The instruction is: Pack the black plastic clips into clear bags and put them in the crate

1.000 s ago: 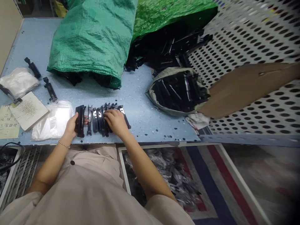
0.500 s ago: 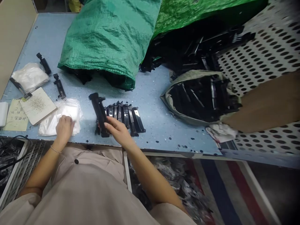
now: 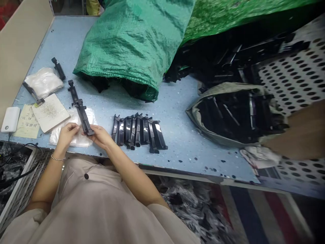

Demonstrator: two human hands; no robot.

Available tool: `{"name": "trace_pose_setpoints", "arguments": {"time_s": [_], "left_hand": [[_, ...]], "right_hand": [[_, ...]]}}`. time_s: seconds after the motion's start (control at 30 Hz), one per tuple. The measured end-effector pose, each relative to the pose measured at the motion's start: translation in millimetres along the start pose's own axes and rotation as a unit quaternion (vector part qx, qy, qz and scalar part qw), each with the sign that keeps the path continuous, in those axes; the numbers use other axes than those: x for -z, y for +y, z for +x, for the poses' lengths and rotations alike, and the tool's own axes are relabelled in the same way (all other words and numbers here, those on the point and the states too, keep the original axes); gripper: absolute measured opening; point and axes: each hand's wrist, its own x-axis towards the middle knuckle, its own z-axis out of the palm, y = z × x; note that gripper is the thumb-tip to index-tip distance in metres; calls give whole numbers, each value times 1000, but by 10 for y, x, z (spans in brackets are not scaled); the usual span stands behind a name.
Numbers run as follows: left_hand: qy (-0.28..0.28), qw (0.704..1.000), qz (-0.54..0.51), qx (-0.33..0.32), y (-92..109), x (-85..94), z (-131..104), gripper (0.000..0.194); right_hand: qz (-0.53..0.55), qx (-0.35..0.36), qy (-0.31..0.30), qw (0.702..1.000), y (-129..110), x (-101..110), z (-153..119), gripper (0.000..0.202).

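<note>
Right hand (image 3: 99, 135): black part (image 3: 84, 118) gripped by its lower end, left of centre; long axis slanted toward upper left, above clear bags (image 3: 81, 142). Left hand (image 3: 66, 135): placed just left of that end, farther from the part, fingers bent; whether plastic is pinched cannot be told. Dark pieces (image 3: 145, 130) lined up at centre.

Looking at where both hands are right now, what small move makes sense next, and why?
Probably the left hand should part the mouth of the top plastic bag: its fingers are already at the clear bags, and the right hand holds a black part tilted just above them. Whether the left fingers grip a bag is unclear.
</note>
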Motion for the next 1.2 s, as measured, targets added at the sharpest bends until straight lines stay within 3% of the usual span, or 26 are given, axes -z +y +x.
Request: {"name": "trace_pose_setpoints", "arguments": {"time_s": [0.13, 0.2, 0.37, 0.57, 0.77, 0.97, 1.03, 1.1, 1.2], "left_hand": [[57, 998, -13, -26, 3, 117, -75, 23], [64, 997, -6, -45, 4, 100, -103, 20], [34, 998, -25, -36, 7, -38, -113, 17], [92, 994, -35, -50, 73, 99, -144, 18], [59, 995, -5, -77, 35, -14, -139, 12], [110, 990, -41, -77, 76, 58, -184, 18], [117, 986, -3, -122, 164, 114, -260, 15], [93, 970, 109, -194, 261, 164, -339, 4], [21, 904, 332, -268, 347, 218, -401, 25]], "right_hand": [[-44, 94, 80, 991, -19, 58, -129, 22], [-54, 137, 77, 986, -20, 29, -237, 26], [-4, 37, -36, 999, 66, -109, -227, 25], [37, 24, 15, 999, 48, 4, -113, 14], [64, 7, -53, 996, 62, -77, -167, 15], [90, 15, -16, 996, 58, 35, -132, 11], [86, 14, -19, 996, 52, 73, -161, 11], [74, 17, -23, 997, 45, 91, -195, 12], [46, 32, -3, 998, 21, 107, -242, 14]]}}
